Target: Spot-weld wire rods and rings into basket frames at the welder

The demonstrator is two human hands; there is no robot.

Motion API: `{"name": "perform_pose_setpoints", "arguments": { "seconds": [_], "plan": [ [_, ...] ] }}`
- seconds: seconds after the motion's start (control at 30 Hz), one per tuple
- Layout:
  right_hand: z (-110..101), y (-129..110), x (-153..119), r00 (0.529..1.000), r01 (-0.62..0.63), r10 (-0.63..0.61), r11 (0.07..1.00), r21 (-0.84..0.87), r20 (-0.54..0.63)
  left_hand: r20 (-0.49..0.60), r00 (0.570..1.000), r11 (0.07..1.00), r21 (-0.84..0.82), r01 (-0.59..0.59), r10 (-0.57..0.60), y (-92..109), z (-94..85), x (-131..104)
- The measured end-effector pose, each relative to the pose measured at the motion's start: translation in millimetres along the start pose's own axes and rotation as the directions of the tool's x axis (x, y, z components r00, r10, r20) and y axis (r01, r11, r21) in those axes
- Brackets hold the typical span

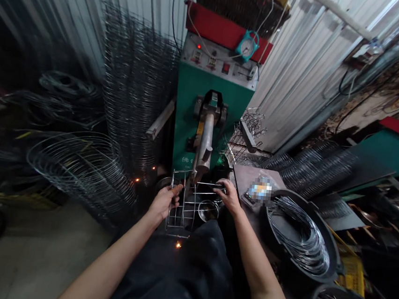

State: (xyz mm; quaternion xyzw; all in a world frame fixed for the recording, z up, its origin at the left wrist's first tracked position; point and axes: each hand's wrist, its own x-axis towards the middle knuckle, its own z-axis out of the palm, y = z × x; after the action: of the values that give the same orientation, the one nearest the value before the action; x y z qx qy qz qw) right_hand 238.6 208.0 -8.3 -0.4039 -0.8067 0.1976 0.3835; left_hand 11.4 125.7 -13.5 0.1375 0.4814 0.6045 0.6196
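Observation:
My left hand [165, 202] is closed on the side of a small wire rack [189, 210], which hangs below the electrode arm of a green spot welder [187, 92]. Across from it, my right hand [228, 197] pinches a thin metal rod [207, 184] that reaches to the electrode tip [200, 170]. Rod and rack meet near that tip, though the exact contact is hard to make out. Orange sparks [178, 245] fly over my dark lap, and a few more glow left of the machine. A round metal bowl [208, 210] sits below the rod.
Tall stacks of wire frames [131, 82] and wire hoops [77, 170] stand at left. On the right, a grey board [242, 175] carries a phone [250, 199]. Beside it are black tubs [333, 261] of wire rings [303, 239]. A teal clock [247, 47] hangs on the welder.

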Motion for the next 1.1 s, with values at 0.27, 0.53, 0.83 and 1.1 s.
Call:
{"name": "perform_pose_setpoints", "arguments": {
  "seconds": [0.27, 0.53, 0.83, 1.1],
  "plan": [
    [6.5, 8.8, -13.3, 0.996, 0.088, -0.087, 0.993, -0.074, 0.023, 0.020, 0.997, 0.997, -0.012, -0.080, 0.081, -1.3, -0.1, 2.1],
    [14.6, 3.8, -14.7, 0.985, 0.168, -0.172, 0.921, -0.352, 0.019, 0.035, 0.997, 0.998, -0.005, -0.069, 0.069, -4.0, -1.6, 0.6],
    [7.5, 43.8, -24.1, 0.959, -0.110, 0.015, 0.941, -0.321, -0.284, 0.021, 0.998, 0.998, -0.034, -0.050, 0.051, -3.1, -4.6, -0.9],
    [3.6, 58.3, -33.4, 0.943, -0.132, 0.032, 0.949, -0.285, -0.331, 0.041, 0.996, 0.996, -0.052, -0.074, 0.076, -1.3, -1.7, -4.7]
  ]
}}
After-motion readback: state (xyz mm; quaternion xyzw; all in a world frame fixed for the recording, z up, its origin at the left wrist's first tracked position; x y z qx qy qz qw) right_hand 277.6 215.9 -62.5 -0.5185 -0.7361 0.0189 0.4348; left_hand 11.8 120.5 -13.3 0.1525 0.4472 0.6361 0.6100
